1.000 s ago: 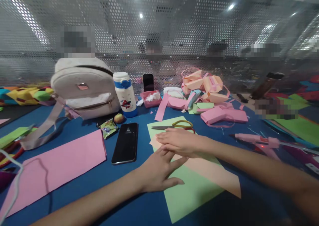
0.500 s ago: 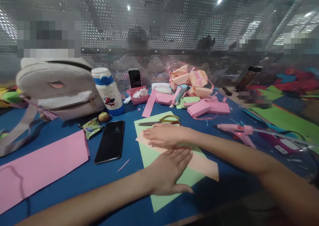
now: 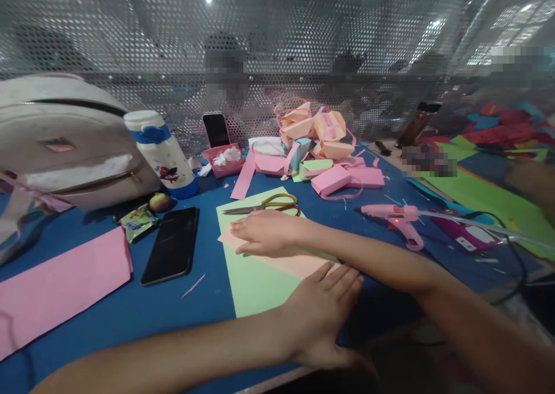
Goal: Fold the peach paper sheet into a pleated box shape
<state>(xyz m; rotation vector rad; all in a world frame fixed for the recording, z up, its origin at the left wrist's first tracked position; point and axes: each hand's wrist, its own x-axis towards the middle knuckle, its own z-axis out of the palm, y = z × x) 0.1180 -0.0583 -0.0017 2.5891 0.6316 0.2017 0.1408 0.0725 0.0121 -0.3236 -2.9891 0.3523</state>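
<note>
A green sheet [image 3: 255, 284] lies on the blue table with a peach paper strip [image 3: 295, 262] slanting across it. My right hand [image 3: 271, 232] rests flat on the strip's upper left part, just below the scissors [image 3: 260, 205], fingers stretched out to the left. Lower right, my left hand [image 3: 327, 313] is spread over the strip's other end, palm down, thumb pointing toward the table's front edge. Neither hand grips anything. The far end of the strip is hidden under my left hand.
Left of the sheet lie a black phone [image 3: 171, 246], a snack packet [image 3: 139, 221], pink paper [image 3: 69, 278] and a bottle [image 3: 167, 157]. Folded paper pieces [image 3: 329, 133] stand behind. A pink glue gun [image 3: 401, 214] with a cable lies at the right.
My left hand has slid right and toward the front edge along the strip. My right hand stays on the strip's upper left part. The view has shifted slightly.
</note>
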